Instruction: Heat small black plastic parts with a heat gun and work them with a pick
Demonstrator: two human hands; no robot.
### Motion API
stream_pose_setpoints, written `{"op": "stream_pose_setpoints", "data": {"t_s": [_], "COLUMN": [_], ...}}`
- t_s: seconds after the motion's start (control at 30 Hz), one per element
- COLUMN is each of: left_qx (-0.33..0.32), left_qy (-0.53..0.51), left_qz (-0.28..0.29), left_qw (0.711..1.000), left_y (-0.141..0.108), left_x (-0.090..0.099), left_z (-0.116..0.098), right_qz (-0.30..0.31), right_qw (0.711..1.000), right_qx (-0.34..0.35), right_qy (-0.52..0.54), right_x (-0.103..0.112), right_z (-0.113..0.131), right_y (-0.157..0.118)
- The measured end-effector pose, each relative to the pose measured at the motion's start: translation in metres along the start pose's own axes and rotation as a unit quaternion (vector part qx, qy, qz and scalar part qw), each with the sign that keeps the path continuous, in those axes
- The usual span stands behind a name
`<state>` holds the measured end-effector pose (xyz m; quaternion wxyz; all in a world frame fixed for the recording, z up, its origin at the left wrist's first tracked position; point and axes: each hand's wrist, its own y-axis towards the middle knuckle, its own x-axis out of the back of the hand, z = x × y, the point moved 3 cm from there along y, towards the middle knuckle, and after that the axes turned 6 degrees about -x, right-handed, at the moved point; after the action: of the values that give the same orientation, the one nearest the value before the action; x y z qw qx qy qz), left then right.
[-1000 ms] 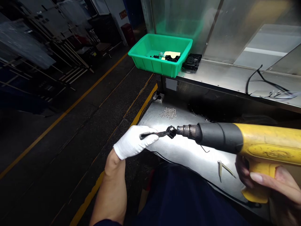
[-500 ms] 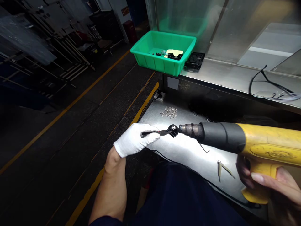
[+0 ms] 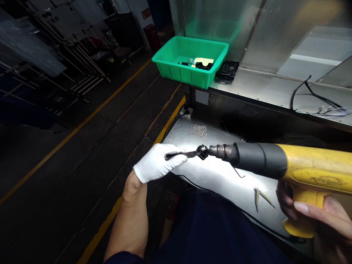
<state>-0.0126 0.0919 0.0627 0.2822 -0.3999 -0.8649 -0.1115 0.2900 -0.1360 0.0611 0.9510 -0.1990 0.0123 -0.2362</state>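
My left hand [image 3: 159,163], in a white glove, is closed around dark-handled pliers [image 3: 191,154]. The jaws grip a small black part [image 3: 202,155] with a shiny metal pin in it. Bare and at the right edge, my right hand [image 3: 316,212] wraps the grip of a yellow heat gun [image 3: 316,165]. The gun's stepped metal nozzle points left, its tip right beside the black part; I cannot tell whether they touch. Below them lies the metal bench [image 3: 220,179].
A pile of small shiny balls [image 3: 198,131], a bent hex key [image 3: 238,173] and yellow-handled pliers [image 3: 261,198] lie on the bench. The shelf above carries a green bin [image 3: 184,75], a black part [image 3: 227,71] and glasses [image 3: 316,95]. A black cable [image 3: 203,187] crosses the front edge.
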Motion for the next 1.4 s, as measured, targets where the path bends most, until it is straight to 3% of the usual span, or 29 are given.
{"op": "stream_pose_setpoints", "data": {"t_s": [1.4], "left_qx": [0.02], "left_qy": [-0.004], "left_qz": [0.0], "left_qw": [1.0], "left_y": [0.0031], "left_x": [-0.0034], "left_z": [0.0011], "right_qz": [-0.036], "right_qw": [0.999], "right_qx": [0.024], "right_qy": [0.012], "right_x": [-0.0032], "right_z": [-0.0009], "right_y": [-0.0028]}}
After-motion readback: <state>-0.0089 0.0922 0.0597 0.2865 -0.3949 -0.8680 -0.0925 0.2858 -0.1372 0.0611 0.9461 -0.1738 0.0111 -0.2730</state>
